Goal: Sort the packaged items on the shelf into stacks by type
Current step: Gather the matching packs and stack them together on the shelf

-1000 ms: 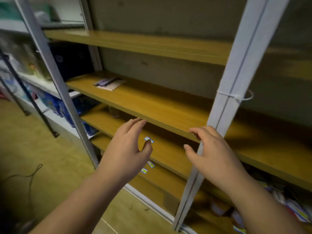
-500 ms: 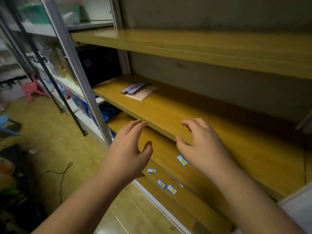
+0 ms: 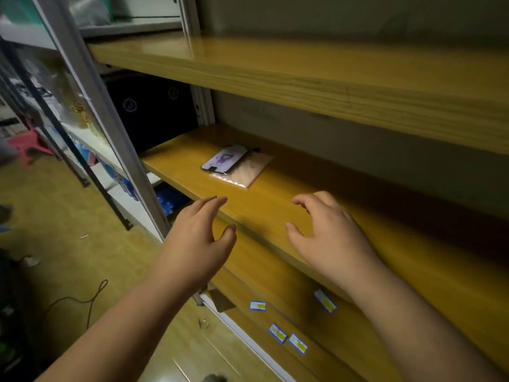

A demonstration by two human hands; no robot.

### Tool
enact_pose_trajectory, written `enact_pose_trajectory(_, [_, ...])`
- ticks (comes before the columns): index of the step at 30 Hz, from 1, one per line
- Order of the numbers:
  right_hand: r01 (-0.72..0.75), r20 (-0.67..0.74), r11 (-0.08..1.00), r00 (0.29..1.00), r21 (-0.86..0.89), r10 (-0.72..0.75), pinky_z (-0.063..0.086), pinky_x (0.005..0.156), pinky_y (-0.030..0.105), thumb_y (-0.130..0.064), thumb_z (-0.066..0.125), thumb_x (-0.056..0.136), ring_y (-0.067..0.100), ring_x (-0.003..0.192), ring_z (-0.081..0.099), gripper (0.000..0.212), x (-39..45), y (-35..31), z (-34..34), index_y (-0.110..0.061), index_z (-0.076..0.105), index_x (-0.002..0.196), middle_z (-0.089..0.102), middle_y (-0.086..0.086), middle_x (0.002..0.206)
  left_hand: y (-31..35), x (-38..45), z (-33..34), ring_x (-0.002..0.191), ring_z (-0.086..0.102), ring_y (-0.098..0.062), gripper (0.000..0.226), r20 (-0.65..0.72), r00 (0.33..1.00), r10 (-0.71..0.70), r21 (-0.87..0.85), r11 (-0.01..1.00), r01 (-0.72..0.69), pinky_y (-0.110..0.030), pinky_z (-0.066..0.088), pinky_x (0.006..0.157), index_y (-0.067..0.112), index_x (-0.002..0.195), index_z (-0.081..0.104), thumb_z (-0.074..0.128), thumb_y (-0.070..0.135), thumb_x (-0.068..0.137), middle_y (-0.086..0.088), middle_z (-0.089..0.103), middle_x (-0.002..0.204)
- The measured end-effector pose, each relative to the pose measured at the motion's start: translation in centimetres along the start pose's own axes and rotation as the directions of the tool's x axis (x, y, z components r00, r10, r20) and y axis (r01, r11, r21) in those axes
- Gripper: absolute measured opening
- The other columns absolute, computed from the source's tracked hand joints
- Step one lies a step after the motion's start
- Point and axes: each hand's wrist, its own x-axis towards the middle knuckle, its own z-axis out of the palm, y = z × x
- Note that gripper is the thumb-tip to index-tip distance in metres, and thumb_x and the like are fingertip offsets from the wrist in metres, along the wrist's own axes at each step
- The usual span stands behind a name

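Two packaged items lie together on the middle wooden shelf (image 3: 275, 205): a pale purple printed packet (image 3: 223, 159) rests partly on a clear beige plastic bag (image 3: 245, 172). My left hand (image 3: 197, 241) hovers at the shelf's front edge, fingers spread, holding nothing. My right hand (image 3: 327, 235) floats above the shelf board to the right of the packets, fingers curled apart and empty. Both hands are a short way in front of the packets, not touching them.
A grey metal upright (image 3: 110, 119) runs diagonally at the left. Another wooden shelf (image 3: 303, 75) overhangs above. Small blue-and-yellow labels (image 3: 278, 332) dot the lower shelf edges. A dark box (image 3: 154, 108) sits behind left. A cable (image 3: 91, 299) lies on the floor.
The view has swung left and closer to the shelf, so the packets now sit nearer. Both hands have moved forward over the middle shelf's front edge, still empty.
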Motion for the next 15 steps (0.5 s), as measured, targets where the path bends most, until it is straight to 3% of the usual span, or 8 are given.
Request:
enact_pose_trajectory(4, [-0.094, -0.047, 0.995, 0.995, -0.034, 0.092, 0.048, 0.094, 0.032, -0.041, 0.061, 0.092, 0.013, 0.118, 0.05, 0.047, 2.8, -0.8, 1.6, -0.031, 0.051, 0.136, 0.05, -0.008, 0.133, -3.7, 5.3, 1.2, 0.118, 0.056, -0.019, 0.063, 0.07, 0.997, 0.016, -0.048, 0.999, -0.013, -0.042, 0.048, 0.1, 0.035, 0.149, 0.036, 0.052, 0.056, 0.091, 0.009, 0.043, 0.151])
enact_pose_trajectory(9, [-0.202, -0.104, 0.977, 0.975, -0.073, 0.194, 0.048, 0.096, 0.037, -0.039, 0.064, 0.09, 0.014, 0.117, 0.052, 0.047, 6.1, -2.9, 4.2, -0.029, 0.054, 0.134, 0.053, -0.006, 0.131, -8.6, 13.0, 2.2, 0.132, 0.044, -0.024, 0.066, 0.111, 0.991, 0.075, -0.06, 0.996, -0.068, -0.043, 0.042, 0.103, 0.025, 0.147, 0.041, 0.045, 0.061, 0.093, 0.001, 0.048, 0.148])
enact_pose_trajectory(12, [-0.233, -0.15, 0.969, 0.964, -0.088, 0.218, 0.048, 0.095, 0.037, -0.037, 0.064, 0.09, 0.014, 0.116, 0.052, 0.047, 8.3, -4.2, 6.1, -0.026, 0.055, 0.134, 0.055, -0.004, 0.129, -10.1, 18.2, 3.1, 0.127, 0.046, -0.029, 0.065, 0.108, 0.991, 0.081, 0.046, 0.995, -0.086, -0.042, 0.04, 0.102, 0.02, 0.144, 0.045, 0.04, 0.063, 0.095, -0.007, 0.052, 0.143])
enact_pose_trajectory(15, [-0.264, -0.152, 0.959, 0.957, -0.098, 0.248, 0.049, 0.094, 0.035, -0.039, 0.062, 0.091, 0.014, 0.117, 0.052, 0.047, 9.7, -5.6, 7.9, -0.027, 0.053, 0.135, 0.053, -0.005, 0.13, -10.4, 22.3, 4.2, 0.124, 0.048, -0.033, 0.07, 0.194, 0.98, 0.038, 0.215, 0.973, -0.08, -0.045, 0.041, 0.101, 0.021, 0.14, 0.045, 0.031, 0.07, 0.093, -0.011, 0.055, 0.138])
